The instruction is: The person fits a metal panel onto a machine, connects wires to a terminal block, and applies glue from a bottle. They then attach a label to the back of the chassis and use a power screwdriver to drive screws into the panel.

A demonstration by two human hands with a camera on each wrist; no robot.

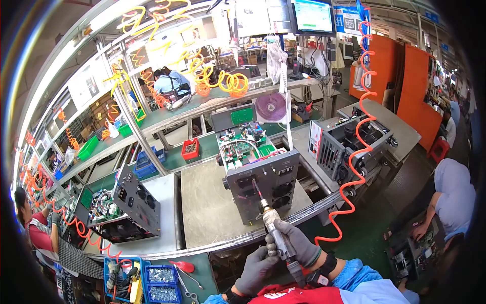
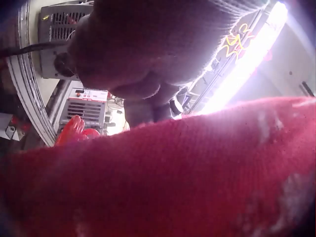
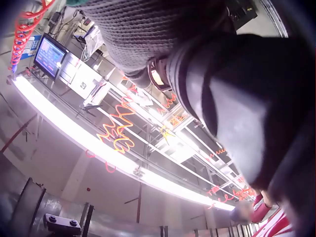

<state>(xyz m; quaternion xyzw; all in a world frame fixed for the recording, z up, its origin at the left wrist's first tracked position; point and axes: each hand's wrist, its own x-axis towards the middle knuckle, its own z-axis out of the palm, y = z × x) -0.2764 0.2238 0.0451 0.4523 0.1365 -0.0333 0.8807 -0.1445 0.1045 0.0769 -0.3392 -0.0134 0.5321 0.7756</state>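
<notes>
My gloved right hand (image 1: 299,244) grips a pneumatic screwdriver (image 1: 274,225) round its body. The long bit points up and away, its tip right at the dark panel (image 1: 263,185) of an open welding machine case. Beside the tool's lower body is my gloved left hand (image 1: 255,271), fingers bent toward it; I cannot tell whether they hold anything. Green circuit boards (image 1: 243,152) and wiring show behind the panel. In the left wrist view the grey glove (image 2: 143,44) fills the top, above red cloth (image 2: 158,182). The right wrist view shows the knitted glove (image 3: 143,34) beside the dark tool.
Another open machine (image 1: 126,207) stands left, a caged one (image 1: 349,147) right. An orange coiled hose (image 1: 362,147) hangs at the right. Blue screw trays (image 1: 162,275), scissors (image 1: 188,291) and a red bin (image 1: 190,149) lie around. A person (image 1: 453,197) crouches at the right.
</notes>
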